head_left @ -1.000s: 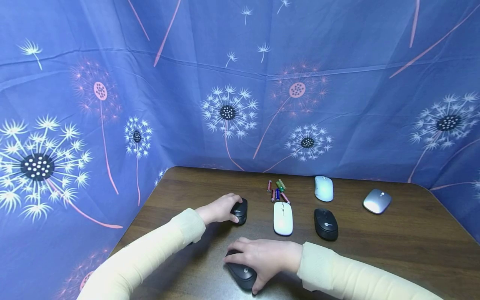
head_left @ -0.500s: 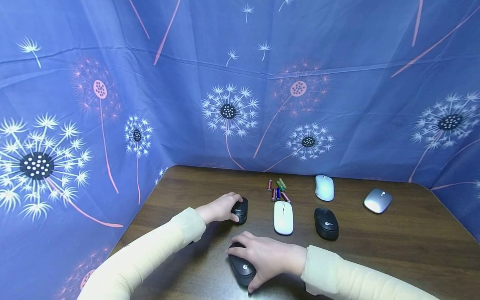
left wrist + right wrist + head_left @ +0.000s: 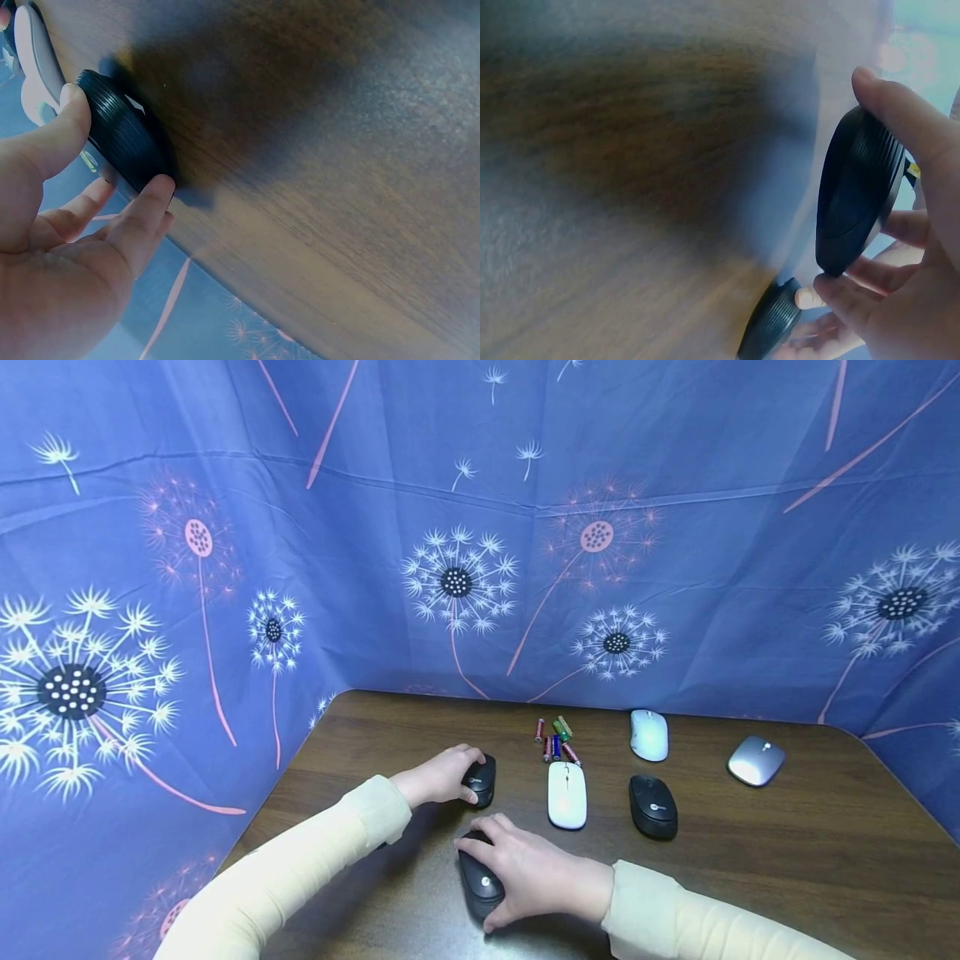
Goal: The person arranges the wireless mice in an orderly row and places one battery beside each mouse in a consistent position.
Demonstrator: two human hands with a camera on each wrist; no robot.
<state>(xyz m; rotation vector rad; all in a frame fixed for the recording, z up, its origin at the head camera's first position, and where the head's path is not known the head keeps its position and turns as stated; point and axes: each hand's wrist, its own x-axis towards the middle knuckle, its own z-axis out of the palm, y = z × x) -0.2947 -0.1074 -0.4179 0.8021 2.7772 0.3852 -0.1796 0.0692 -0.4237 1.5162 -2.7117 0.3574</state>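
Note:
In the head view, my left hand (image 3: 437,777) grips a black computer mouse (image 3: 481,782) left of the table's middle. The left wrist view shows the thumb on one end of that mouse (image 3: 124,127) and the fingertips on the other. Closer to me, my right hand (image 3: 538,870) holds a second black mouse (image 3: 480,878) with a light round logo. Thumb and fingers span its ends in the right wrist view, where the ribbed side of the mouse (image 3: 859,187) shows. A shadow lies beside it; whether it touches the wood, I cannot tell. Both palms hide part of each mouse.
A white mouse (image 3: 567,796) lies right of the left hand, with several small batteries (image 3: 557,747) behind it. Farther right are another black mouse (image 3: 652,807), a pale mouse (image 3: 648,735) and a silver-grey mouse (image 3: 756,762). A blue dandelion-print cloth (image 3: 375,593) hangs behind the wooden table (image 3: 825,835).
My right hand has moved away from me with its black mouse, closer to the left hand's mouse, and the mouse has turned slightly. The left hand stays in place.

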